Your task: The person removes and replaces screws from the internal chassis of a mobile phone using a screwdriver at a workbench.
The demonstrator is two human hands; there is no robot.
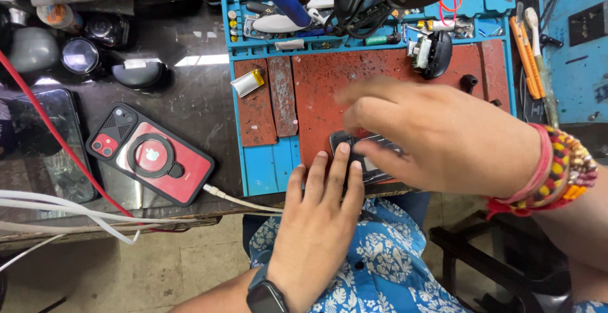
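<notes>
Pinned rather than grasped: my left hand [315, 224] lies flat, fingers extended and unclenched, with the fingertips pressing down on the near-left end of a small dark device [364, 156] at the front edge of the red work pad [329, 85]. My right hand [430, 137] comes in from 3 o'clock and covers most of that device; its fingers are blurred, curled loosely over the top, and I cannot tell whether they pinch anything or only rest on it.

The device sits at about 6 o'clock on the pad, just above my lap. What shows of it is a dark slab with a paler panel in its middle. As I judge it, the work is at an early or middle stage: the slab lies in one piece as far as I can see, with no removed parts beside it, though the hands hide much.

Its long axis seems to run from 9 to 3 o'clock, tilted slightly toward 4; which end leads I cannot tell.

Well off at 9 o'clock a red-cased phone [150, 153] lies on the dark bench, and a small silver battery cell [247, 82] rests at 11 o'clock on the blue mat [272, 167].
</notes>
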